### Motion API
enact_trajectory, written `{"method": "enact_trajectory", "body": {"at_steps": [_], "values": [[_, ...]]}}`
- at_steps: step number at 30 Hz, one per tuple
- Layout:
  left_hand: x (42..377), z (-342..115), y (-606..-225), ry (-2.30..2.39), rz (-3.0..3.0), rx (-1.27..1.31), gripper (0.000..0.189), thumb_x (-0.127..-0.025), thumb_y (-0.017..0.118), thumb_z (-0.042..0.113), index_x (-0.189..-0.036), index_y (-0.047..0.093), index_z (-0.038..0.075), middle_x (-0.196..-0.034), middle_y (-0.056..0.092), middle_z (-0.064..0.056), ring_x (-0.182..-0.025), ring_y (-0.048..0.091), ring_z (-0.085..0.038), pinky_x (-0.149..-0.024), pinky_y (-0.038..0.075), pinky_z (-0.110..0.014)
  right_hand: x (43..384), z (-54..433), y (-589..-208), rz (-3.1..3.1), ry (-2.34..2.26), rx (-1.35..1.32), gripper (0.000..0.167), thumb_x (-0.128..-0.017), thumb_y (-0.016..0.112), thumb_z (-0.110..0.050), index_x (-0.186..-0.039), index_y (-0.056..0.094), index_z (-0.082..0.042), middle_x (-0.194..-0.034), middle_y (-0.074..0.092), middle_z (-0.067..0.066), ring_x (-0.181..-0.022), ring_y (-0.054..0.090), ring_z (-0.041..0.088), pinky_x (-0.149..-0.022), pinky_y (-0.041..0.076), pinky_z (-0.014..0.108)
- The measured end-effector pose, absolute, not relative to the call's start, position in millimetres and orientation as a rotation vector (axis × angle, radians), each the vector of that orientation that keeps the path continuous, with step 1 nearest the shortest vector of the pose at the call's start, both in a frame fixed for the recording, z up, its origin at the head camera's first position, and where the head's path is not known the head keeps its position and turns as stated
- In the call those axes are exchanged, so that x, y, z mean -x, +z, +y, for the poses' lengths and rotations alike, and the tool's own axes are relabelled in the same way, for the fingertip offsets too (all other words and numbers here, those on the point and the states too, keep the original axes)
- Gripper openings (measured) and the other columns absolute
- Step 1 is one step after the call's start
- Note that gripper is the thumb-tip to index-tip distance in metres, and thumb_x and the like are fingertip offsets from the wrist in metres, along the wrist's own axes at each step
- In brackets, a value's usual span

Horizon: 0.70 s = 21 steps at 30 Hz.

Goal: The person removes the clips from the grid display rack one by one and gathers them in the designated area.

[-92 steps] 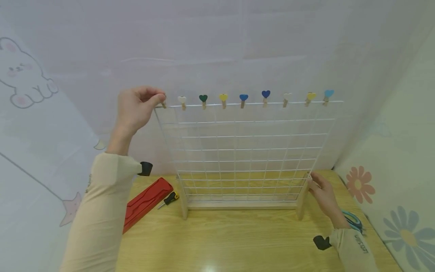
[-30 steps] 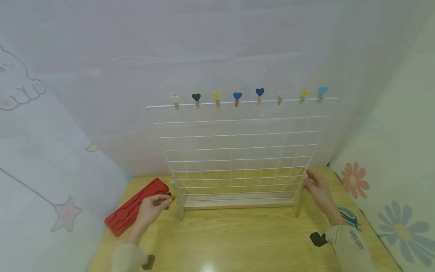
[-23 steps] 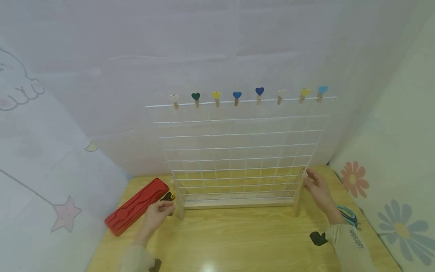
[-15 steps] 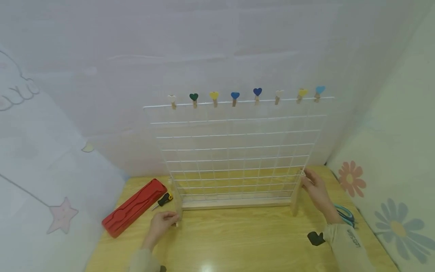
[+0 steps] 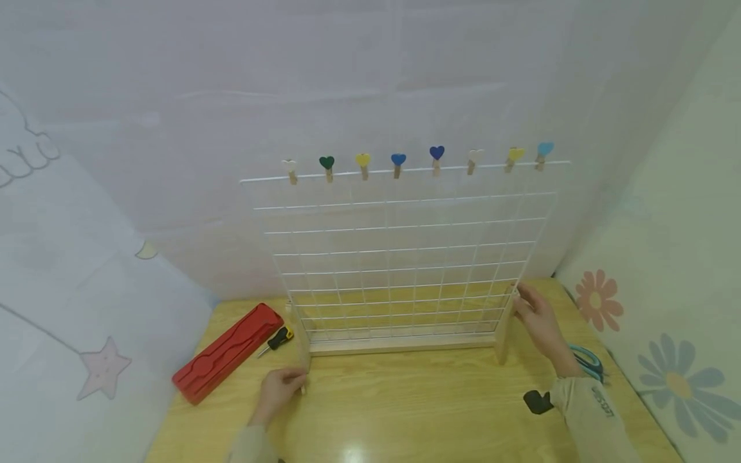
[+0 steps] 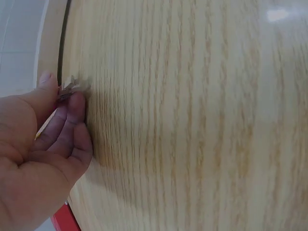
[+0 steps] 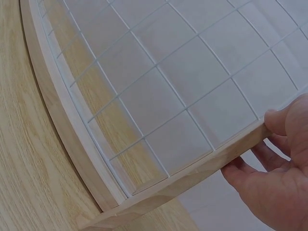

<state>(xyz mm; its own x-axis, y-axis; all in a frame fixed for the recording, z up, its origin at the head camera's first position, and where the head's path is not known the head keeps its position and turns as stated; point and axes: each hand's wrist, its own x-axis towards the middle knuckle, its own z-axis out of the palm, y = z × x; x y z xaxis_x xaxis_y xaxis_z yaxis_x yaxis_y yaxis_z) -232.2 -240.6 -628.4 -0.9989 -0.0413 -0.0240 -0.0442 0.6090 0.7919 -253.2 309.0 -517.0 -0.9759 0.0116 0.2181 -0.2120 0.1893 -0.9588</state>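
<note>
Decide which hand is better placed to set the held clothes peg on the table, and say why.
Probably the left hand: it pinches the clothes peg, low near the table. The right hand grips the wooden post, well away from the peg.

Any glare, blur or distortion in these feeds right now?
Head: bright glare on the tabletop at bottom centre; left wrist: glare upper right, small wooden piece in the left hand blurred; right wrist: base bar bowed, probably lens distortion.
</note>
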Motion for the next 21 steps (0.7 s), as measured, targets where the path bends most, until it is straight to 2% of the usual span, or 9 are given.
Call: {"method": "enact_trajectory", "body": {"at_steps": [8,15,21], "values": [[235.9,-237.6,-628.5,1.277,2.869,-0.022,0.007,-0.078,0.078,0.007,-0.084,0.075,0.005,-0.087,0.072,-0.006,-0.074,0.063,-0.013,-0.063,0.050,-0.023,253.1,308.7,-515.7,-2.276,1.891,-0.198,0.053,-0.104,0.042,-0.016,-0.143,0.024,0.014,-0.142,0.030,0.034,-0.107,0.048,-0.008,-0.088,0.044,0.010],[236.1,-240.0,-627.7,1.290,2.891,0.091,0.008,-0.078,0.078,0.006,-0.083,0.074,0.003,-0.078,0.071,-0.006,-0.065,0.063,-0.012,-0.056,0.049,-0.022,254.4,308.5,-516.7,-2.274,1.906,-0.186,0.052,-0.104,0.042,-0.015,-0.143,0.024,0.014,-0.142,0.029,0.035,-0.106,0.050,-0.008,-0.088,0.044,0.011],[235.5,-242.0,-628.9,1.272,2.885,0.077,0.008,-0.078,0.077,0.004,-0.085,0.073,0.002,-0.082,0.071,-0.007,-0.069,0.064,-0.014,-0.057,0.049,-0.022,255.7,309.2,-519.0,-2.257,1.907,-0.204,0.052,-0.104,0.041,-0.015,-0.142,0.024,0.016,-0.140,0.029,0.035,-0.104,0.051,-0.009,-0.087,0.044,0.010]]}}
